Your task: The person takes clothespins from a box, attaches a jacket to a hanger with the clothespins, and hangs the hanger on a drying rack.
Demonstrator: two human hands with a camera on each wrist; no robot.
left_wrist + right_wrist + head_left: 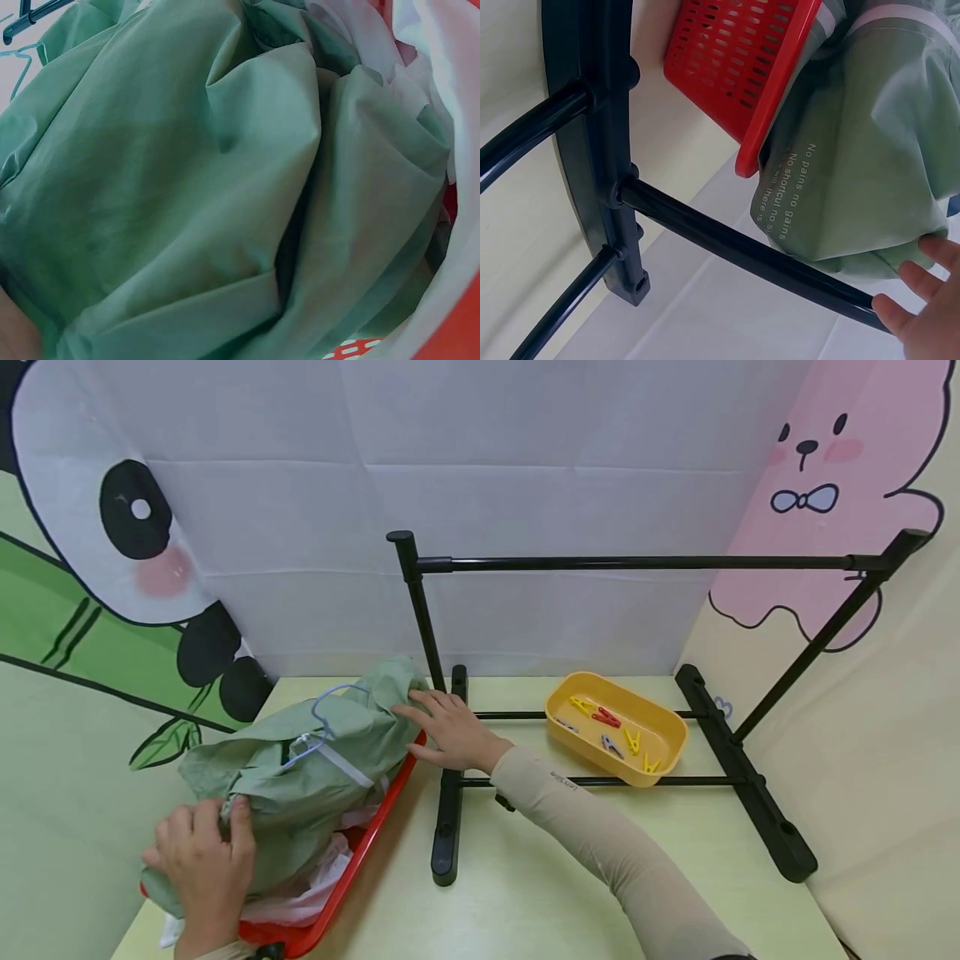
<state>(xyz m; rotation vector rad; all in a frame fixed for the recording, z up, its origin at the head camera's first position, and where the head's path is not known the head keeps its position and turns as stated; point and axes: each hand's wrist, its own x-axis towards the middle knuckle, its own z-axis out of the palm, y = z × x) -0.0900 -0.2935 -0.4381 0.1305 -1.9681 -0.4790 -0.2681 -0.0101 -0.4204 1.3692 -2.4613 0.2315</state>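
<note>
A crumpled green garment (pixel 288 814) with white trim and small printed lettering lies heaped over a red basket (pixel 378 818). My left hand (pixel 202 860) pinches its near-left part between thumb and fingers; only a sliver of that hand shows in the left wrist view. A pale blue hanger (pixel 303 754) lies on the cloth, partly covered by it. With fingers spread, my right hand (pixel 457 735) touches the far-right edge of the garment. In the right wrist view the fingertips meet the green cloth (pixel 885 165). Pinkish-white cloth (pixel 307 885) shows beneath it in the basket.
A black drying rack (pixel 637 563) stands on the table right of the basket, its near post close to my right hand. Across its lower bars sits a yellow tray (pixel 660 718) holding several small clothespins (pixel 606 717). A printed cloth backdrop (pixel 525 510) closes off the back.
</note>
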